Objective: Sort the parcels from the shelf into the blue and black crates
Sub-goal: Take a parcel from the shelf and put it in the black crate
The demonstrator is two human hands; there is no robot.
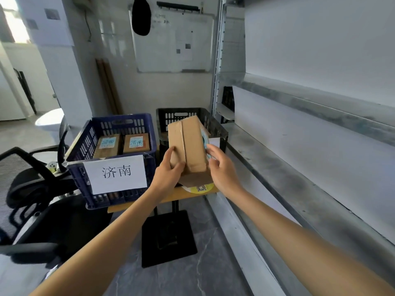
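A brown cardboard parcel (189, 144) sealed with clear tape is held up in front of the black crate (215, 127), its labelled face turned to the right. My left hand (168, 174) grips its lower left side. My right hand (220, 167) holds its right, labelled side with curled fingers. The blue crate (85, 142) stands to the left with two labelled brown parcels (108, 145) (136, 143) inside and a white paper sign (117, 174) on its front. The grey metal shelf (288, 167) on the right shows no parcels.
Both crates sit on a small wooden table (188, 196) with a black base (168, 238). A yellow round sticker lies on the table under the parcel. Black mesh office chairs (25, 189) stand at the left. A whiteboard (173, 41) hangs on the back wall.
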